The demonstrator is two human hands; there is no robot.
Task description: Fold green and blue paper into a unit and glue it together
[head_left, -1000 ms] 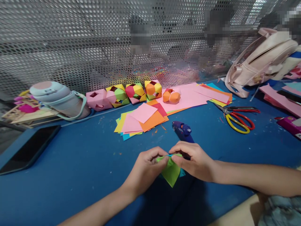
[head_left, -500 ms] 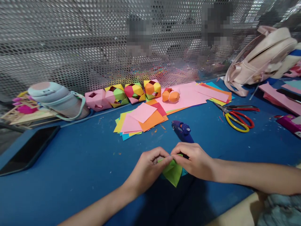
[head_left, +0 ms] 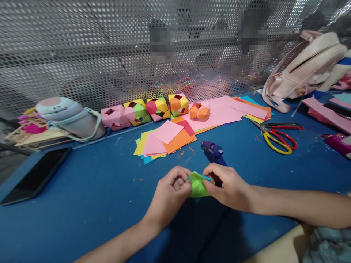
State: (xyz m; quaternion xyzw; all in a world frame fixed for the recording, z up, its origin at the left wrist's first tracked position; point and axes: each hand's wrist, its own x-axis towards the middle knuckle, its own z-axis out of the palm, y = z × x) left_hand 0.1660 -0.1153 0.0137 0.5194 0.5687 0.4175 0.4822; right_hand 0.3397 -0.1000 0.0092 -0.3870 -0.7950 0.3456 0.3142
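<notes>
Between my two hands is a folded piece of green paper (head_left: 197,185) with some blue paper showing at its edges. My left hand (head_left: 173,190) pinches its left side with thumb and fingers. On the right side, my right hand (head_left: 225,185) grips it the same way, thumb in front. A dark blue glue gun (head_left: 212,151) lies just beyond my right hand, its lower end hidden behind that hand. Past it rests a loose pile of coloured paper squares (head_left: 166,138) in pink, orange, yellow and blue.
Several folded paper shapes (head_left: 157,109) line the back by a perforated metal screen (head_left: 109,47). A tumbler (head_left: 70,117) and a dark tablet (head_left: 37,177) are at left. Scissors (head_left: 278,140), a pink backpack (head_left: 307,69) and a purple object (head_left: 338,143) are at right.
My hands have moved slightly apart from their fingertip-to-fingertip pinch. The green paper has turned: its downward point is gone and a peak now shows at the top, with blue along the edge.
</notes>
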